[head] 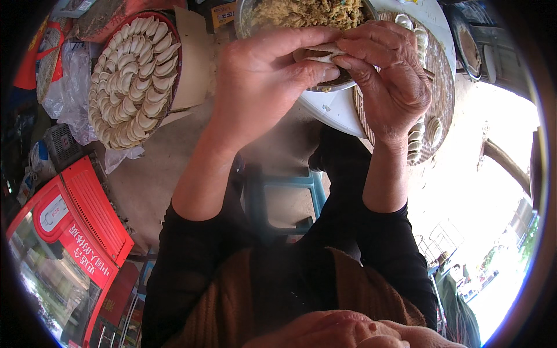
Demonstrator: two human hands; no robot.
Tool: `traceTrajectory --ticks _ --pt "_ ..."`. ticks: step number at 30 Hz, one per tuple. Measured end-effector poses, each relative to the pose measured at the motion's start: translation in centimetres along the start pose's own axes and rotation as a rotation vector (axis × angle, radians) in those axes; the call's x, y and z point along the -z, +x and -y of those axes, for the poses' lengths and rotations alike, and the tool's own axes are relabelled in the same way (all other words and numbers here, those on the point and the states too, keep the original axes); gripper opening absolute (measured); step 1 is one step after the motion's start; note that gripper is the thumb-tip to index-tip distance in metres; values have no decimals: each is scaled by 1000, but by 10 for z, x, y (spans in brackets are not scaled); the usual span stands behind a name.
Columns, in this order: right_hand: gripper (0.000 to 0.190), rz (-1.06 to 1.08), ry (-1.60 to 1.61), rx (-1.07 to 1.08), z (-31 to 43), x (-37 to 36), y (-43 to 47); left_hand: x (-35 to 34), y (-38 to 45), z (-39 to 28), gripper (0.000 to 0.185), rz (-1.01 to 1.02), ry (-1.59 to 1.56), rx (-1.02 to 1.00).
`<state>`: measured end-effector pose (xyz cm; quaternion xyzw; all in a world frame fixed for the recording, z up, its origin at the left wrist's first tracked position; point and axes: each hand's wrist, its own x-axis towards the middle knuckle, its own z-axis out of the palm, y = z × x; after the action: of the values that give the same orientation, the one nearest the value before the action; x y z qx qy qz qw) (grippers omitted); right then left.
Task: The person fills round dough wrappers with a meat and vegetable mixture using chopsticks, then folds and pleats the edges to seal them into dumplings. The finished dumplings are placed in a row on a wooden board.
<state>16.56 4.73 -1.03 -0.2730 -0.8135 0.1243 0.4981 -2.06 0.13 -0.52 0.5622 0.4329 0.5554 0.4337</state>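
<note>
Pinched between both hands is a dumpling wrapper (pixel 324 54), folded over, its edges between thumbs and fingers. My left hand (pixel 270 74) grips its left side, and my right hand (pixel 383 65) pinches the right end; a thin stick, partly hidden, pokes out behind the right hand. Just beyond the hands stands a metal bowl (pixel 242 21) of crumbly yellowish-brown filling (pixel 304 13). To the right, a round slatted tray (pixel 441 93) bears finished dumplings (pixel 416 139) in a row along its left part, partly covered by my right hand and wrist.
At left, a round tray of many dumplings (pixel 130 82) rests against a cardboard box (pixel 191 61). The tray and bowl stand on a white table (pixel 333 108). Below is a teal plastic stool (pixel 256 204). A red glass-fronted cabinet (pixel 98 209) bearing writing stands at lower left.
</note>
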Motion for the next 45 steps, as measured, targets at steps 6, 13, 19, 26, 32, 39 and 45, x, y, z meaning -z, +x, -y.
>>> traceTrajectory --ticks 6,13,19,26,32,39,45 --pt "15 5 -158 5 11 0 5 -3 0 2 37 3 -16 -13" --pt "31 -45 63 -138 13 4 7 -1 2 0 35 24 -274 203" --pt "42 -329 413 -296 4 -18 5 4 9 4 39 72 -747 348" --pt "27 -63 256 -101 -16 5 -4 7 7 12 42 150 -897 318" --pt "26 -128 628 -287 1 2 -2 13 6 23 49 271 -886 276" --pt "26 -44 725 -418 3 7 -7 12 7 23 50 291 -945 270" --pt "14 -78 640 -359 3 5 -8 12 7 27 49 333 -973 247"
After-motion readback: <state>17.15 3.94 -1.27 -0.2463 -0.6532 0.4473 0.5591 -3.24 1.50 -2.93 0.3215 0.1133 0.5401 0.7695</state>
